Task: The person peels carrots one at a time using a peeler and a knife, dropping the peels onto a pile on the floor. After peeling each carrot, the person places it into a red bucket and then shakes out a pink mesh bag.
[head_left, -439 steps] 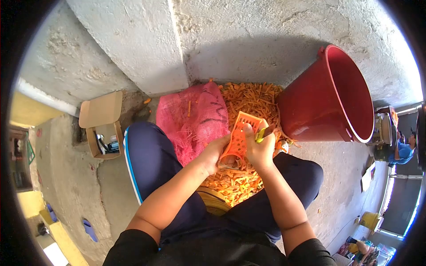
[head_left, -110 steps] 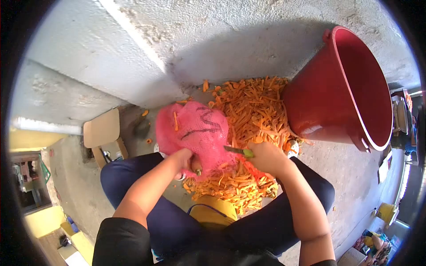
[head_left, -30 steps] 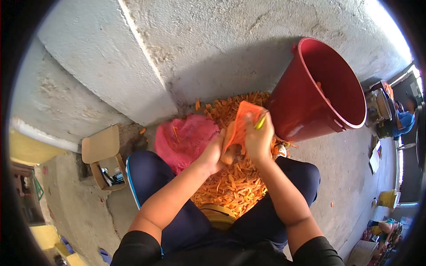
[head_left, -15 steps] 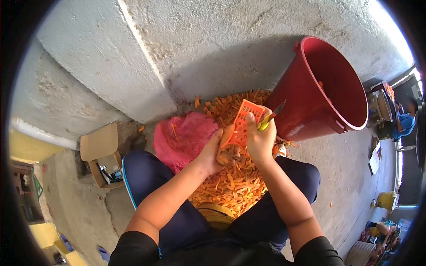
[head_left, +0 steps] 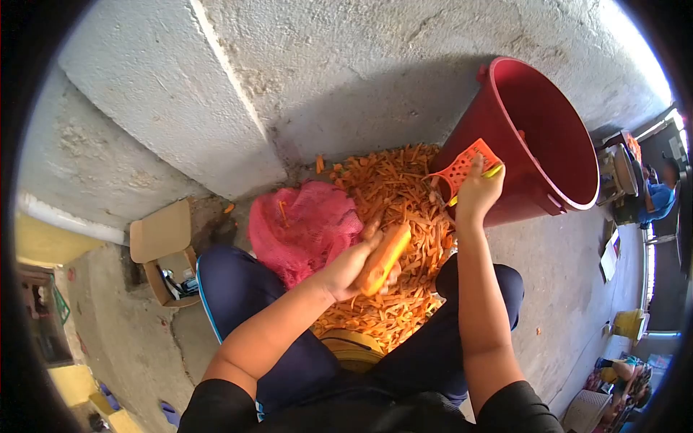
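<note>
My left hand (head_left: 350, 270) is closed around a thick carrot (head_left: 386, 260), with bright orange flesh facing up. Off to the right, my right hand (head_left: 479, 193) grips an orange plastic peeler (head_left: 462, 167) with a holed, grater-like plate. A yellow-handled knife (head_left: 494, 171) is held in the same hand; its blade is hard to make out here. Peeler and carrot are apart. Beneath both hands, a thick heap of carrot peelings (head_left: 404, 180) covers the floor between my legs.
A tall dark red bin (head_left: 469, 141) leans beside my right hand. Pink mesh sacking (head_left: 296, 227) lies left of the peelings, near an open cardboard box (head_left: 162, 242). A yellow container (head_left: 350, 348) sits between my thighs. Other people are at the far right, including one in blue (head_left: 658, 200).
My right hand has moved right, carrying the peeler and knife away from the carrot. The carrot has been turned in my left hand, so a long bright side now shows.
</note>
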